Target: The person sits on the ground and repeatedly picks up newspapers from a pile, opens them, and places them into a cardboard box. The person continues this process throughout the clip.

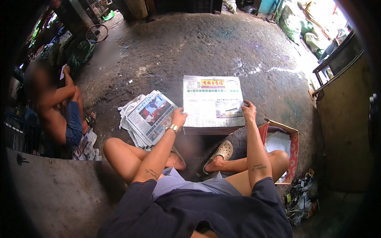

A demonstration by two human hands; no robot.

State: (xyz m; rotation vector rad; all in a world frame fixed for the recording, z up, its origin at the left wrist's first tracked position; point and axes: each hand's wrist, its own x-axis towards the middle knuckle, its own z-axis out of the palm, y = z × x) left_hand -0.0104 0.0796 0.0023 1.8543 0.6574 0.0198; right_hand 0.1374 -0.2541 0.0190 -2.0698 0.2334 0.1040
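A newspaper with a red and yellow masthead and a photo of a building lies flat on top of a thick, squared stack between my feet. My left hand, with a gold watch on the wrist, closes on its lower left edge. At the opposite edge, the fingers of my right hand are bent around the paper's right side. Just left of the stack, a looser pile of newspapers is fanned out on the ground beside my left forearm. The stack's lower layers are mostly hidden under the top sheet.
By my right knee stands an open cardboard box holding white papers. Plastic scraps lie behind it. A person sits at the left holding something white. Filled sacks stand far right; a wheel rim lies far left.
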